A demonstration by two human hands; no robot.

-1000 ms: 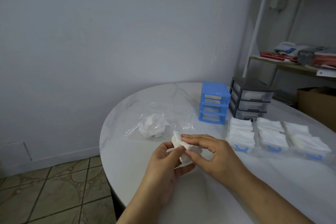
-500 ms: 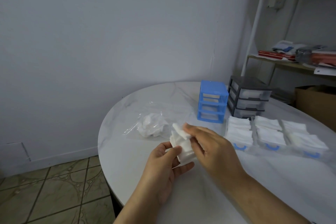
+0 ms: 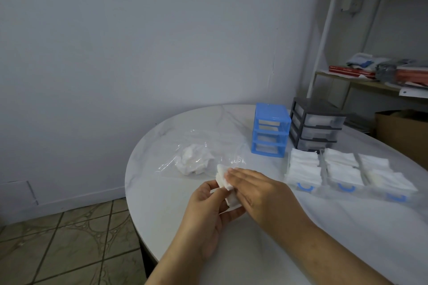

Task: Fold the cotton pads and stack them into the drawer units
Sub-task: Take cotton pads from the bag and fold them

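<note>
Our left hand [image 3: 208, 210] grips the pad [image 3: 223, 179], right hand [image 3: 257, 192] pressing flat — loosen early and the fold springs open.

My right hand [image 3: 259, 194] has gone from pinching the cotton pad [image 3: 223, 178] with curled fingertips, then lifting its edge, to lying flat with fingers straight, pressing it down against my left hand [image 3: 210, 206], whose thumb holds it.
</note>
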